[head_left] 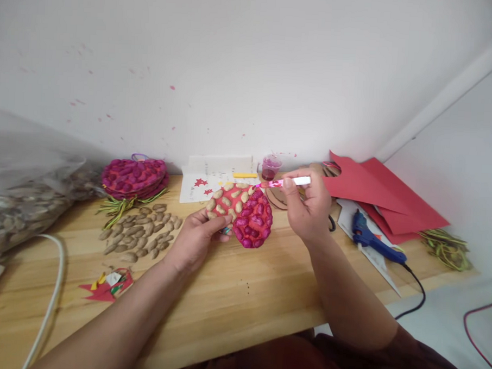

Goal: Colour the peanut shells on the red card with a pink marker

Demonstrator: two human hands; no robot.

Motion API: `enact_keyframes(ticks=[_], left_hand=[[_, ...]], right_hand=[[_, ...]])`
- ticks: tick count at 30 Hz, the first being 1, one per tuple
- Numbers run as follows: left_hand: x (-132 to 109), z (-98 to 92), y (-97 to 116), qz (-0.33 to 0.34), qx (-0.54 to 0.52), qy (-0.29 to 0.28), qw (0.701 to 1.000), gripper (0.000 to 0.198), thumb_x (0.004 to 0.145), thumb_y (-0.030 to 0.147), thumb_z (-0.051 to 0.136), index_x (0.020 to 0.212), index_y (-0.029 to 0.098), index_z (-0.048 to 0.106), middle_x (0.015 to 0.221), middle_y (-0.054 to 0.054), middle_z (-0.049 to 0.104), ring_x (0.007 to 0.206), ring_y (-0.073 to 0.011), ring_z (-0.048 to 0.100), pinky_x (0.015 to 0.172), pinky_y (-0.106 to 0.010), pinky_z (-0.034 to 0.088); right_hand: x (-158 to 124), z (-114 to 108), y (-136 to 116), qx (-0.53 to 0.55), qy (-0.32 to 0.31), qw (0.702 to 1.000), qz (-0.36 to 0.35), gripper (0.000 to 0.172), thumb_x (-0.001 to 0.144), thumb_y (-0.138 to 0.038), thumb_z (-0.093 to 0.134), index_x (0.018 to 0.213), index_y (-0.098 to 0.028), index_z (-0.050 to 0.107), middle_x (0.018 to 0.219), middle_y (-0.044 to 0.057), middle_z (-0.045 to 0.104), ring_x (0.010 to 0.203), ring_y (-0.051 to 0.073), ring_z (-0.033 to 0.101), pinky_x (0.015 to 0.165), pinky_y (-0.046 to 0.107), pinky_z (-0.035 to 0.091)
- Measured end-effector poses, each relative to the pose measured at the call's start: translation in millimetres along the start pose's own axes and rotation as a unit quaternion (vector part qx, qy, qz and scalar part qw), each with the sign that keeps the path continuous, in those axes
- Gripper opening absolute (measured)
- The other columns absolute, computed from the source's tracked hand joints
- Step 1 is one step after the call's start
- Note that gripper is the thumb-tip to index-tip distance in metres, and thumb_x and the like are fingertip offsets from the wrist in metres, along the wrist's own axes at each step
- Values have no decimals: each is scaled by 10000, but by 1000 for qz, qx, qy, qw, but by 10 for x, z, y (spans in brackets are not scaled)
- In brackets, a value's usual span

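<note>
My left hand (pixel 198 234) grips a round red piece (pixel 224 193) set with peanuts, thumb on its front. Its right portion carries magenta-coloured peanuts (pixel 252 220); those on the left are bare tan. In my right hand (pixel 310 209), pinched between thumb and fingers, is a white-handled paintbrush (pixel 276 183) with pink stains. The pink tip of the brush meets the upper edge of the piece, or is very close to it. Behind stands a clear cup (pixel 271 167) with dark magenta liquid.
Loose peanuts (pixel 142 231) and stacked magenta pieces (pixel 134 179) lie left, beside a plastic bag of peanuts (pixel 25 196). Paper scraps (pixel 107 286) are near a white cable (pixel 58 274). At right are a blue glue gun (pixel 374 242), red sheets (pixel 392 196) and green-yellow strands (pixel 447 247).
</note>
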State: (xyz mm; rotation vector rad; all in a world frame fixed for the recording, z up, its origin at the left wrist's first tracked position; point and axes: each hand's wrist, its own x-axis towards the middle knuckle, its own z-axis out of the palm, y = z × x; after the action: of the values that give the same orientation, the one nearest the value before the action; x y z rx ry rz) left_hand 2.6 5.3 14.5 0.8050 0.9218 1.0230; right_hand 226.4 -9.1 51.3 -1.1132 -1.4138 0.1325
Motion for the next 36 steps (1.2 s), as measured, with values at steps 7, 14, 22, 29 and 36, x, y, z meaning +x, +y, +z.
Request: enact_keyframes(ticks=[7, 14, 22, 29, 36], left_hand=[[5, -2, 9, -3, -15, 5, 1000, 361, 539, 318, 1013, 716, 132, 759, 665, -22, 719, 557, -101, 606, 491, -187, 540], [-6, 17, 32, -3, -24, 9, 1000, 367, 534, 309, 1018, 714, 132, 751, 652, -16, 718, 546, -98, 612, 478, -180, 536], [-11, 30, 39, -1, -28, 18, 999, 361, 519, 288, 1014, 706, 133, 747, 648, -12, 722, 540, -100, 616, 470, -181, 536], [-33, 51, 73, -6, -33, 23, 999, 367, 494, 280, 1012, 696, 131, 743, 646, -15, 721, 528, -96, 604, 458, -181, 531], [-18, 36, 63, 3, -26, 15, 1000, 353, 530, 297, 1000, 629, 139, 700, 585, 6, 661, 518, -93, 577, 454, -181, 523]], right_hand=[[-46, 12, -14, -30, -37, 998, -38, 128, 1031, -367, 601, 1038, -252, 657, 978, 41, 736, 889, 198, 687, 816, 384, 531], [-28, 4, -31, -45, -10, 998, -53, 103, 1022, -331, 610, 1030, -241, 659, 944, 35, 727, 854, 186, 686, 820, 380, 542], [-30, 1, 7, -48, -31, 996, -74, 91, 1018, -316, 615, 1045, -243, 661, 994, 52, 738, 925, 206, 693, 851, 401, 542], [-27, 3, 14, -7, -33, 998, -59, 91, 1021, -322, 613, 1044, -246, 658, 953, 35, 721, 836, 181, 683, 778, 367, 543], [-38, -6, 14, -45, -24, 995, -81, 79, 1008, -301, 622, 1043, -243, 664, 977, 57, 729, 955, 227, 701, 896, 434, 545]])
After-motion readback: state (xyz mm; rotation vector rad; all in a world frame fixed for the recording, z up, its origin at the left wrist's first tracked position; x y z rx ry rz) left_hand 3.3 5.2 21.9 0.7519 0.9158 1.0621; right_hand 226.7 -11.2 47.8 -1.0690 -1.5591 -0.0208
